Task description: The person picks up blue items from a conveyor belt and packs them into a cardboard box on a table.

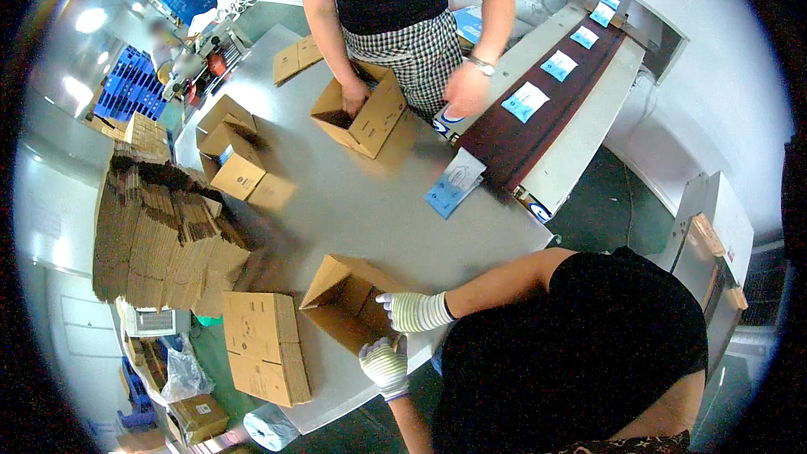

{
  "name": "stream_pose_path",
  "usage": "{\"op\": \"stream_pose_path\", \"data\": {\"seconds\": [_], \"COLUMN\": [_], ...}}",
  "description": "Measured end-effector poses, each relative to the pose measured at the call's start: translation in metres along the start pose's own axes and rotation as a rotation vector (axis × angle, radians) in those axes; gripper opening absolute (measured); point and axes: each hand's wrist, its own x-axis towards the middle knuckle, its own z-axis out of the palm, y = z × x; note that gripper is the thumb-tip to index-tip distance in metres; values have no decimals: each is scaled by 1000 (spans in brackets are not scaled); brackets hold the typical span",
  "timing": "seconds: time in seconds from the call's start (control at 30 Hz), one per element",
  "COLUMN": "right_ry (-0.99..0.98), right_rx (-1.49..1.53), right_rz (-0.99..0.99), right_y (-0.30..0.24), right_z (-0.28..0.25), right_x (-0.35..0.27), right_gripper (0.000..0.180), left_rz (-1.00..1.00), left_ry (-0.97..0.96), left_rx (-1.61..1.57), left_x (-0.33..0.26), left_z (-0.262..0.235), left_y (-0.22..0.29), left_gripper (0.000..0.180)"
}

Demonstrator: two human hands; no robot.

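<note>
An open brown cardboard box (345, 307) stands at the table's near side, its opening turned toward me. My left hand (385, 368), in a white striped knit glove, grips the box's near lower edge with curled fingers. Just above it, my right hand (418, 312), gloved alike, has its fingers bent over the near rim. The fingertips of both hands are partly hidden. Beside the box, to the left, lies a stack of flattened cartons (262, 345). A blue-and-white packet (455, 184) lies on the grey table (353, 219), apart from my hands.
Across the table a co-worker (395, 0) has one hand inside another box (361, 118) and the other near the conveyor (555, 109), which carries several packets. Two open boxes (231, 151) stand far left. A tall pile of folded cardboard (168, 235) borders the table's left.
</note>
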Motion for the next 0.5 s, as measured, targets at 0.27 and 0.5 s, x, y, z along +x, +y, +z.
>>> {"op": "stream_pose_path", "data": {"seconds": [0.27,0.5], "right_ry": [27,65], "right_rx": [20,24], "right_rz": [8,1], "right_y": [1,1], "right_z": [-10,-15], "right_x": [-2,-6], "right_gripper": [15,16], "left_rz": [-16,-10], "left_ry": [-20,-24], "left_rx": [-19,-13], "left_x": [-1,-5], "left_z": [1,-1], "left_y": [1,1], "left_gripper": [29,28]}}
